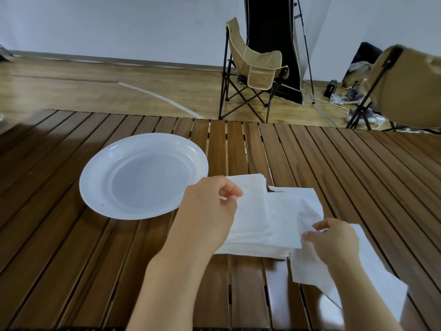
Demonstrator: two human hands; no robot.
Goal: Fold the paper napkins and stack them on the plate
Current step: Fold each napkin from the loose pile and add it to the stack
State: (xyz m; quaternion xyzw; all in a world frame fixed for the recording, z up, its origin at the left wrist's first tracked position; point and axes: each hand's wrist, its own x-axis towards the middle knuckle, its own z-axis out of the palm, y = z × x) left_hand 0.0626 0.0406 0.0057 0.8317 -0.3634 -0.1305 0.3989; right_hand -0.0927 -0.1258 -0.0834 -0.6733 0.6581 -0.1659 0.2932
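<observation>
Two bare hands are working over a pile of white paper napkins (253, 225) sitting just right of center in the frame. The left hand (210, 211) is resting on the pile's left edge with thumb and forefinger pinching a napkin edge; the rest of its fingers are tucked under the palm, so I can't tell how they're lying. The right hand (334, 240) is pinching a loose napkin (307, 211) that's lifting off the top of the pile, all crumpled at the grip. Another single napkin (372, 271) is lying flat under the right wrist toward the lower right, and the arm is covering a good chunk of it. How many sheets are in the pile is hard to make out, only the layered edges are showing.

The white plate (95, 182) is sitting left of center, just beside the pile but not touching it, with nothing on it yet.

Everything's lying on a dark wooden slatted table (71, 259) whose near edge is getting cut off at the bottom. Behind it there's light wood flooring with a pale curved line, a plain white wall, a beige folding camp chair (253, 68) at upper center in front of a dark panel, and a second chair (405, 91) getting cropped at the right edge. Some cables and small gear are sitting on the floor between them, too small to identify.
</observation>
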